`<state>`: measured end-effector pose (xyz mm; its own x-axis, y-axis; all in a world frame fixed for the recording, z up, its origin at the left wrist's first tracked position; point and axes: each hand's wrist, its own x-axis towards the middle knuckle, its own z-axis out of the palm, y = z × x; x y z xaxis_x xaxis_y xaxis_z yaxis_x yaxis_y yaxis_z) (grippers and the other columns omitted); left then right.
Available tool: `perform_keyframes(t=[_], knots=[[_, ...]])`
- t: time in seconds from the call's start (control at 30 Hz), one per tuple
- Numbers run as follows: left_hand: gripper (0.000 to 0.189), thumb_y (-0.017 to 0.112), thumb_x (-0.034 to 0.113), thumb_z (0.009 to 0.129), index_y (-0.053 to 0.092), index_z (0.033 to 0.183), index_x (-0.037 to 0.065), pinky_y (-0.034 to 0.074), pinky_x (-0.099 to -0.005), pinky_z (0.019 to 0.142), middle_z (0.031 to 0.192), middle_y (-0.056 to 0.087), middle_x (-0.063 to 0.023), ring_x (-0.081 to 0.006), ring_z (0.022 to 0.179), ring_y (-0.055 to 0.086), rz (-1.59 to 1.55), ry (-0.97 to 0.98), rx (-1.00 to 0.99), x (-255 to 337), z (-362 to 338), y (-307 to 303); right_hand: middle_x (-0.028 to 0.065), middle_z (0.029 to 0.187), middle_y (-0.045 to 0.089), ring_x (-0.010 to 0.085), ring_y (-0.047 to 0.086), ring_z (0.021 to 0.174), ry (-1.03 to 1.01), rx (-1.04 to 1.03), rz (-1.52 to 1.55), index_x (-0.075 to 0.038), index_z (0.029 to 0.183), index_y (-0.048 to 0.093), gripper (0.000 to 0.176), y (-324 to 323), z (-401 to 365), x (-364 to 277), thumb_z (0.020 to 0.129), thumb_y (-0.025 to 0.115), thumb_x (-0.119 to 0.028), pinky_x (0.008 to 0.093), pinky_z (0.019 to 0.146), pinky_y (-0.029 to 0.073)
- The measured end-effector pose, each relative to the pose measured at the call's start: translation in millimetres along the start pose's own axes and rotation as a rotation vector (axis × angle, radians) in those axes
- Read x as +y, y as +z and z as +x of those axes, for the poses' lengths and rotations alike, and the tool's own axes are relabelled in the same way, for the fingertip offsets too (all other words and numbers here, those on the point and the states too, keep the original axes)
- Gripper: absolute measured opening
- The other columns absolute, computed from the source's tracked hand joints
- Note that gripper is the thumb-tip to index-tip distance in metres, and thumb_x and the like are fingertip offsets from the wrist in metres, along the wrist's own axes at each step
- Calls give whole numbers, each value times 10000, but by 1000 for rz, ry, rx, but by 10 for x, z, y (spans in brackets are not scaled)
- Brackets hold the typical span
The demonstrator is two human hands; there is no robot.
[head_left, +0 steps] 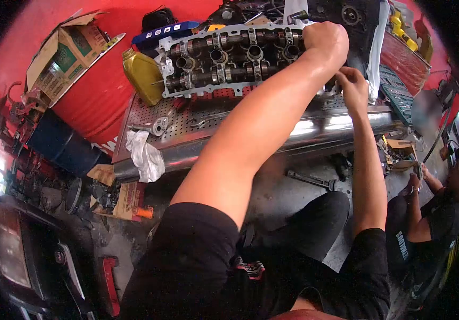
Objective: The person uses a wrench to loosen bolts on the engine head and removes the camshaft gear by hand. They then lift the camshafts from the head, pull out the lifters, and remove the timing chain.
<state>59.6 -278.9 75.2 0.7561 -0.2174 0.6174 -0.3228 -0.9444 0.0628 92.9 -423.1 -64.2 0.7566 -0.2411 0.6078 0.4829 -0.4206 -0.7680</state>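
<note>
A cylinder head (234,60) with its camshafts exposed lies across the perforated metal bench top. At its right end, my left hand (326,41) is curled over with the wrist bent. Its fingers are turned away, so whatever is in them is hidden. A small black part (297,17) shows just beside that hand. Lower down, my right hand (354,89) is by the near right corner of the cylinder head. Its fingers are bent together close to the edge, and I cannot make out what they hold. My left forearm covers part of the cylinder head's near side.
A gold oil bottle (143,77) leans by the head's left end. On the bench (173,121) are a metal tool (157,127) and a white rag (144,157). A red drum (93,101) stands left, a vehicle front (32,261) lower left. Another person (426,224) works at right.
</note>
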Motion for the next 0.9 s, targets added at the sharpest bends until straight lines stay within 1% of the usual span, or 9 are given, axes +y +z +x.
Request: perform_keyframes(t=[0.03, 0.17, 0.3, 0.43, 0.5, 0.63, 0.77, 0.87, 0.9], knots=[[169, 678, 200, 839, 798, 930, 123, 577, -382, 701, 937, 773, -101, -272, 898, 755, -29, 16, 57, -11, -87, -19, 170, 936, 739, 272, 729, 843, 49, 45, 74, -41, 1101, 728, 341, 39, 65, 135, 910, 716, -324, 371, 767, 542], [212, 626, 267, 912, 695, 824, 87, 561, -489, 663, 750, 704, -172, -379, 749, 707, -302, 92, 273, -154, -826, -21, 214, 867, 726, 364, 712, 837, 79, -37, -227, -10, 996, 745, 475, 132, 29, 17, 941, 639, -470, 425, 760, 534], [210, 691, 217, 922, 628, 799, 59, 504, -450, 618, 729, 650, -151, -364, 675, 636, -468, 48, 268, -551, -1878, 228, 117, 859, 748, 169, 674, 778, 61, 73, -15, 4, 982, 744, 286, 158, -131, -146, 915, 724, -274, 339, 729, 522], [102, 726, 80, 879, 663, 828, 19, 507, -410, 632, 730, 652, -144, -322, 674, 640, -506, 3, 276, -930, -2659, 433, 101, 874, 744, 151, 670, 786, 120, 116, 214, 4, 1005, 737, 317, 163, -210, -43, 891, 750, -291, 320, 726, 519], [88, 718, 59, 876, 665, 821, 17, 506, -411, 632, 747, 661, -135, -312, 669, 637, -402, -7, 300, -1123, -2797, 361, 100, 875, 745, 155, 673, 788, 265, 118, 299, 10, 1002, 736, 349, 148, -121, -97, 881, 763, -316, 325, 725, 521], [92, 695, 48, 894, 658, 817, 14, 494, -415, 617, 767, 661, -130, -307, 665, 620, -301, -103, 411, -1498, -2785, 272, -28, 764, 637, 86, 517, 620, 174, 121, -149, -34, 945, 727, 382, 232, -71, -142, 895, 761, -412, 295, 578, 411], [97, 692, 28, 884, 637, 805, 15, 481, -434, 619, 754, 656, -134, -328, 670, 610, -391, -264, 462, -1662, -2771, 377, -36, 757, 618, 50, 490, 627, 192, 90, 180, -39, 1007, 736, 301, 202, -178, -196, 897, 780, -316, 236, 570, 379], [101, 686, 20, 882, 630, 799, 16, 477, -435, 622, 758, 653, -125, -320, 676, 607, -391, -229, 458, -1655, -2760, 353, 74, 874, 733, 115, 634, 775, 74, 131, 310, 32, 1021, 727, 388, 210, -250, -83, 894, 774, -331, 285, 714, 498], [102, 687, 20, 881, 629, 798, 16, 475, -435, 622, 758, 652, -124, -320, 676, 605, -374, -198, 467, -1659, -2761, 352, 70, 861, 730, 116, 630, 764, 156, 143, 296, 32, 1005, 726, 400, 187, -211, -62, 892, 774, -349, 289, 707, 495]])
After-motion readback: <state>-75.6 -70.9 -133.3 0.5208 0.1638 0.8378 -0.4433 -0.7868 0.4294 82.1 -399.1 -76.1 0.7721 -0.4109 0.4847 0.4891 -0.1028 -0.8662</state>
